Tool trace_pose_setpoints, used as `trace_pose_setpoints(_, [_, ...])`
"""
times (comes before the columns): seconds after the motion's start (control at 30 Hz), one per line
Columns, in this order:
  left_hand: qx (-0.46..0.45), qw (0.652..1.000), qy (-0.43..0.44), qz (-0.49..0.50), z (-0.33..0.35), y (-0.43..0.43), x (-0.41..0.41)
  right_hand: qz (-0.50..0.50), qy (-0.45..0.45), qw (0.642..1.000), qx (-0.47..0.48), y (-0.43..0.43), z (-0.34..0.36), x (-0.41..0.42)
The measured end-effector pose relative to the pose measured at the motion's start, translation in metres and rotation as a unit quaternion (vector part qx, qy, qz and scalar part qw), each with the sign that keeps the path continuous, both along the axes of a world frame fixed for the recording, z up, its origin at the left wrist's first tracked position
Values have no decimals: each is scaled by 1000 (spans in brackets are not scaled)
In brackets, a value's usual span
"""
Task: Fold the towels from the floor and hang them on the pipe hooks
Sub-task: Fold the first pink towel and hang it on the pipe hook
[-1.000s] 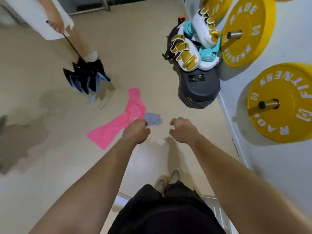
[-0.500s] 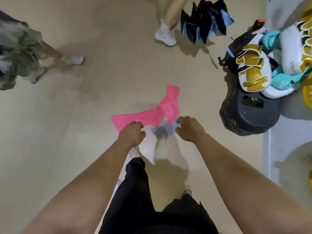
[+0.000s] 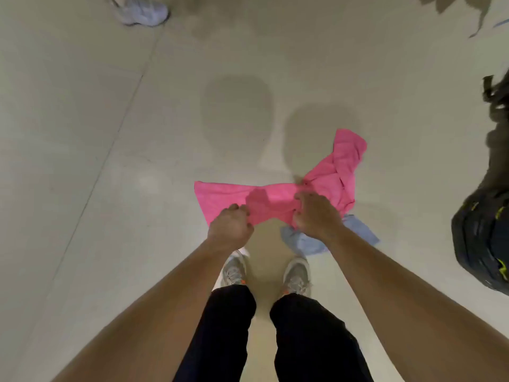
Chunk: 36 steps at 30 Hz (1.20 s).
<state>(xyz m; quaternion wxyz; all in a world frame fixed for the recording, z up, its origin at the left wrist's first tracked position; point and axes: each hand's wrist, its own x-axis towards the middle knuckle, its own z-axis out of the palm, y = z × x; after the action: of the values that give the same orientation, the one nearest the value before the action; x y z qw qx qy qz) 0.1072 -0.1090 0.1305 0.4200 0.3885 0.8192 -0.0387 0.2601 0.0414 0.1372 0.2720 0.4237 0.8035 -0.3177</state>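
A pink towel (image 3: 278, 195) lies crumpled on the beige floor just ahead of my feet, its right end bunched up. My left hand (image 3: 230, 228) pinches its near edge on the left, fingers closed on the cloth. My right hand (image 3: 316, 215) grips the towel near its middle, where the fabric gathers. A pale blue towel (image 3: 305, 241) lies partly under my right wrist, beside the pink one. No pipe hooks are in view.
A black bag (image 3: 482, 238) sits on the floor at the right edge. Another person's white shoe (image 3: 140, 11) is at the top left. My own grey shoes (image 3: 234, 270) stand just behind the towels.
The view has tilted down and closer to the floor. Both hands have come down onto the pink towel and closed on it; the gear pile and yellow plates have left the view.
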Motion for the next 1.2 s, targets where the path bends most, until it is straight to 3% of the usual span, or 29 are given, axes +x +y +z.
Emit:
trace_pose_setpoints(0.27, [-21,998,1,62,-277,26,-10,50,-79,995,-16,13,-285,-28])
trace_pose_setpoints(0.37, [0,996,56,65,-356,27,-21,86,-80,993,13,13,-364,-30])
trace_pose_setpoints(0.53, [194,952,238,15,-436,26,-53,159,1,979,128,26,-428,-37])
trace_pose_setpoints(0.67, [138,956,253,-61,-448,18,-62,211,-1,962,170,27,-431,-47])
trace_pose_setpoints(0.8, [55,985,160,-43,-405,34,-62,158,-24,987,20,26,-400,-47])
trace_pose_setpoints(0.9, [39,994,100,-36,-329,44,-58,81,15,996,-41,17,-338,-39])
trace_pose_setpoints(1.07, [25,994,-92,49,-167,37,-45,-21,39,992,-120,3,-194,-5])
trace_pose_setpoints(1.2, [37,987,-132,81,-21,43,-18,-111,60,978,-168,-1,-54,17])
